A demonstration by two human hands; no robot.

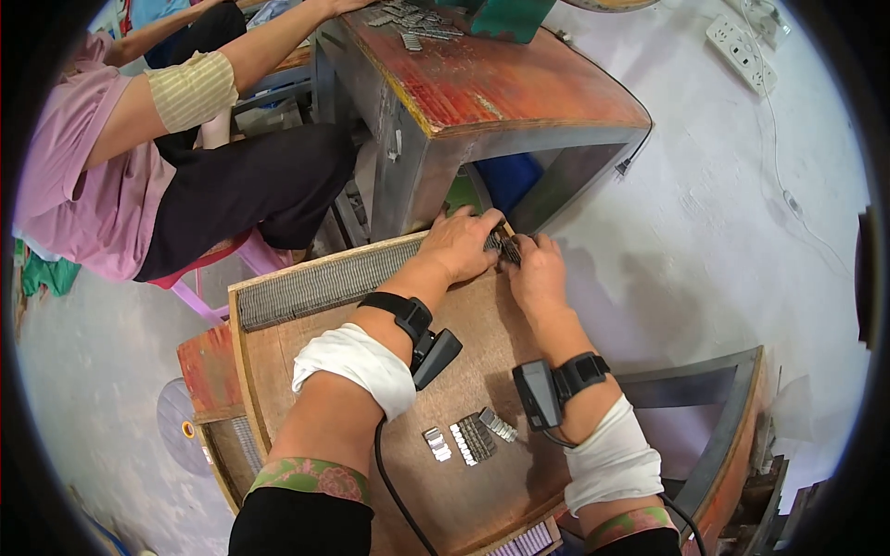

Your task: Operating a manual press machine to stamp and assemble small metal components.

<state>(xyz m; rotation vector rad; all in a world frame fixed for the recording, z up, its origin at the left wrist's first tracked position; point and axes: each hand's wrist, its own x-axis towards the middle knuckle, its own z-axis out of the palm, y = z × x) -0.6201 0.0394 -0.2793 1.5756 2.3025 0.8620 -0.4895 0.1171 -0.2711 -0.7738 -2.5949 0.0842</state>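
Observation:
Both my hands are at the far right corner of a shallow wooden tray (371,371). My left hand (461,243) has its fingers curled over the end of a long row of thin metal strips (324,285) stacked on edge along the far wall. My right hand (539,271) is closed with thumb and fingers on a small bunch of dark metal strips (504,246) between the two hands. My fingertips partly hide the bunch. Nearer me, several loose metal strips (473,437) lie flat on the tray floor, some shiny, some dark.
A red-topped bench (519,93) with a green metal part (510,18) and a metal strip pile (413,23) stands beyond the tray. A co-worker (102,185) sits at the left, arm on that bench. A white wall (705,232) bounds the right, above a metal-framed stand (723,445).

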